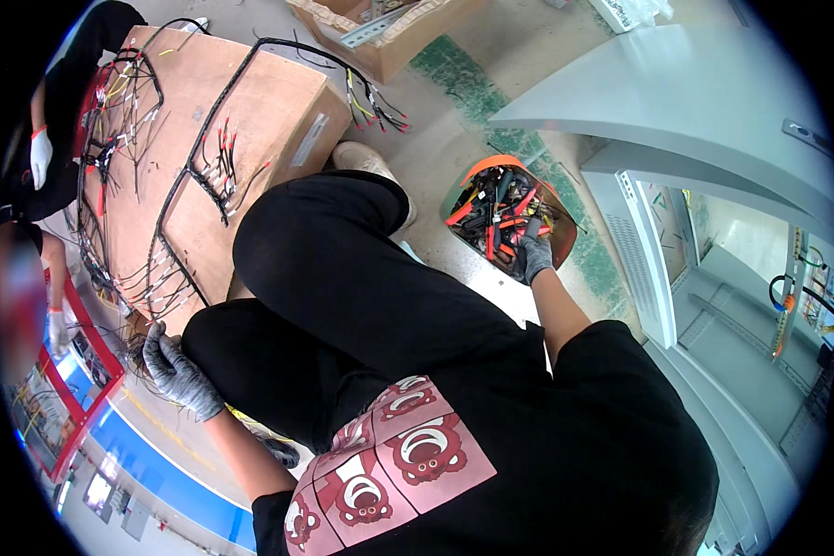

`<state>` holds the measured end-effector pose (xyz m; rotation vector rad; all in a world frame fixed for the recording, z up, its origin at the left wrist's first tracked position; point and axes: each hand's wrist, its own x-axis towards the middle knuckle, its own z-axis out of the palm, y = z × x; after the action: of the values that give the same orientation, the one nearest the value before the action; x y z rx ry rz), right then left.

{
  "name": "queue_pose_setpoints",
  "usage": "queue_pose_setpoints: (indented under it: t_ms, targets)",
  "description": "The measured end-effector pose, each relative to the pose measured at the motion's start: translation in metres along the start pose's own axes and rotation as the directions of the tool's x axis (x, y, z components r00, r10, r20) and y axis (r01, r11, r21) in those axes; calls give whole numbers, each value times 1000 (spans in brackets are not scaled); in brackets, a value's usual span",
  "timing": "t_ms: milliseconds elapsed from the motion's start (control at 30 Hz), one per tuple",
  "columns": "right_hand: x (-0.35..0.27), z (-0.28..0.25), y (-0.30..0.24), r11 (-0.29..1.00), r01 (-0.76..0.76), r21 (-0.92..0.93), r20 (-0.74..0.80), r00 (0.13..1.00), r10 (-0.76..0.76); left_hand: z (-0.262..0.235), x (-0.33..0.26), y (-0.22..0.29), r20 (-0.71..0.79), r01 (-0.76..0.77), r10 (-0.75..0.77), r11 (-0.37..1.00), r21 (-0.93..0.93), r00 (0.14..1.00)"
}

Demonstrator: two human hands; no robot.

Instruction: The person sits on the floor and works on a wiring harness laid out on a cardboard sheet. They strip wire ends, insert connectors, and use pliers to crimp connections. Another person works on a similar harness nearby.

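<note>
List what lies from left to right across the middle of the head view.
Co-worker's white-gloved hand → wooden board with black wire harness → left hand in a grey glove → black-trousered knee → orange tool bag → right hand reaching into it → grey metal cabinet.

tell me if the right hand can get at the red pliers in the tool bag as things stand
Probably yes. The right hand is already down inside the open tool bag, its fingers among the red-handled tools, with nothing covering them. Whether the grip has closed on one cannot be told.
</note>
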<state>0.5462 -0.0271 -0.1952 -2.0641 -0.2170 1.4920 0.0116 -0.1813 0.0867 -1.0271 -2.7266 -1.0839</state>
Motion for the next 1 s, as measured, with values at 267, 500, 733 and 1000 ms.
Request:
queue_pose_setpoints:
  t_ms: [267, 500, 733, 1000]
  targets:
    - [43, -3, 30, 519, 519, -679, 402, 855, -328, 4, 6, 0, 36, 12, -12, 1000, 0, 999]
    - [12, 44, -2, 506, 480, -717, 267, 859, -436, 0, 5, -16, 13, -20, 21, 997, -78, 1000]
    - [45, 11, -66, -591, 398, -702, 651, 695, -305, 5, 4, -8, 1, -8, 9, 996, -89, 1000]
    - [78, 50, -63, -867, 304, -394, 640, 768, -21, 5, 6, 0, -2, -32, 32, 999, -41, 999]
